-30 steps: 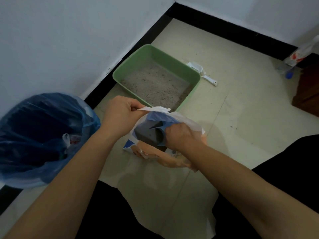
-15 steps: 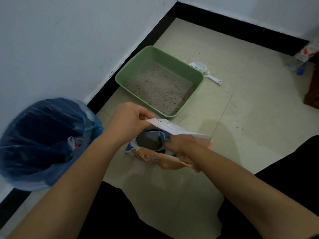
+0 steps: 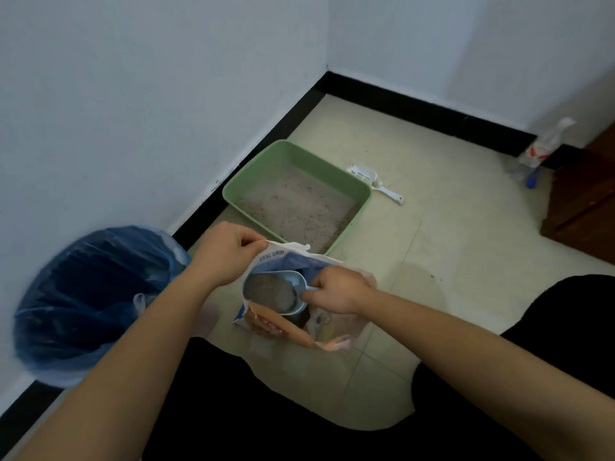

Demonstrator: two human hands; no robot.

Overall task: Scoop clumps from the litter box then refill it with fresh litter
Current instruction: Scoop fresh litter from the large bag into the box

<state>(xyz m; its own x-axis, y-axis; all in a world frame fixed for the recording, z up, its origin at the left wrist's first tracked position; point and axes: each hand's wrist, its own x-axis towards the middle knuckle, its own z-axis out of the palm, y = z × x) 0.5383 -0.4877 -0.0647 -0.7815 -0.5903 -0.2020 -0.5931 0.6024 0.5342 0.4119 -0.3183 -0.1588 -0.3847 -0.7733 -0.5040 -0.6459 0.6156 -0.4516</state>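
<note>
A green litter box (image 3: 361, 198) with a thin layer of grey litter sits on the floor by the wall. In front of it stands an open litter bag (image 3: 283, 327), white, blue and orange. My left hand (image 3: 229, 251) pinches the bag's upper edge and holds it open. My right hand (image 3: 336, 289) grips the handle of a light blue scoop (image 3: 299, 287), which is heaped with grey litter just above the bag's mouth. A white slotted litter scoop (image 3: 376, 182) lies on the floor beside the box's right rim.
A bin lined with a blue bag (image 3: 90, 294) stands at the left against the wall. A plastic bottle (image 3: 540, 151) leans in the far right corner beside a brown wooden cabinet (image 3: 585, 201). My dark-clothed knees fill the bottom of the view.
My right hand has drawn the blue scoop up out of the bag, now full of litter. My left hand keeps its hold on the bag's edge. The camera has tilted upward.
</note>
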